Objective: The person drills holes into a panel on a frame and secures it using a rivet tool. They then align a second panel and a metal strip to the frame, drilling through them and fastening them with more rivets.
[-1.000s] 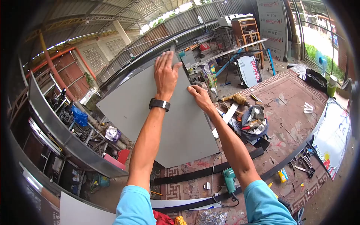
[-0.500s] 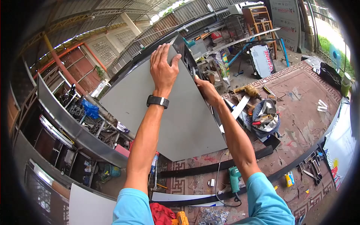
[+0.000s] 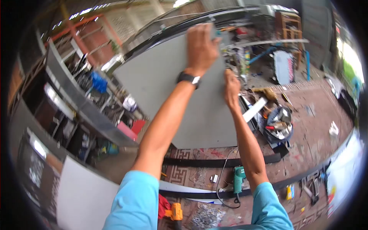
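Observation:
A large flat grey panel [image 3: 165, 92] stands in front of me, its lower edge close to the patterned floor. Near its upper right corner, my left hand [image 3: 202, 50] lies on the face with fingers stretched out, slightly blurred, a dark watch on the wrist. My right hand [image 3: 232, 90] is closed on the panel's right edge, thumb toward me; its other fingers are hidden. Below the panel, a long black strip [image 3: 222, 161] runs across the floor. A green corded power tool [image 3: 238, 179] lies by my right forearm.
At right, a tool bag [image 3: 278, 124] full of hand tools sits on the floor mat [image 3: 306, 142]. An orange power tool [image 3: 175, 211] and a clear bag of small metal pieces [image 3: 207, 216] lie near me. Metal shelving [image 3: 88, 115] with parts stands left.
The panel has turned, so its lower edge now looks nearly level. Both hands have shifted right in view with it, still at the same parts of the panel. The camera view has shifted too.

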`<state>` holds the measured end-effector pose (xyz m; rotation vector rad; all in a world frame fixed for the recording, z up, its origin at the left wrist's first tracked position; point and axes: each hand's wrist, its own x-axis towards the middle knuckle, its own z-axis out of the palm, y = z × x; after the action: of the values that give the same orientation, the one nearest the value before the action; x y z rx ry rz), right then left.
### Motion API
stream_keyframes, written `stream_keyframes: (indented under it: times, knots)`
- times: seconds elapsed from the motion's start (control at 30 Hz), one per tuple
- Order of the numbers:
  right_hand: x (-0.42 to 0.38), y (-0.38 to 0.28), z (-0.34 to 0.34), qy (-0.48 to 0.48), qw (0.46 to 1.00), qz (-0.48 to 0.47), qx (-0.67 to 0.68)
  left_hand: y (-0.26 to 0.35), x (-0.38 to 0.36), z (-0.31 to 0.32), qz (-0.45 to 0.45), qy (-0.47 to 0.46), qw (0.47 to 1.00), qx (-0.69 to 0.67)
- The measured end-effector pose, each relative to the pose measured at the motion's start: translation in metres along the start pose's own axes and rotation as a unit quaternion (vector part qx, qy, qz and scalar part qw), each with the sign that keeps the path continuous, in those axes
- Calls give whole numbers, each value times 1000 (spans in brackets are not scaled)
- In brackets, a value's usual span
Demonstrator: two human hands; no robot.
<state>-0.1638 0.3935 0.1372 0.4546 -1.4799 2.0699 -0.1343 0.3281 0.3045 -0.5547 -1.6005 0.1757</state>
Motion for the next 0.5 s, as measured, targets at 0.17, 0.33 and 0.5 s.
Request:
stream_keyframes:
  times: [0.17, 0.33, 0.5]
  knots:
    - [-9, -10, 7, 38, 967, -25, -252, -4, -6, 7, -4, 48, 999, -24]
    - [-2, 4, 1, 46, 931, -88, -352, -5, -17, 17, -36, 66, 996, -44]
    - [8, 19, -5, 40, 864, -205, -459, 29, -102, -54, -263, 91, 949, -145]
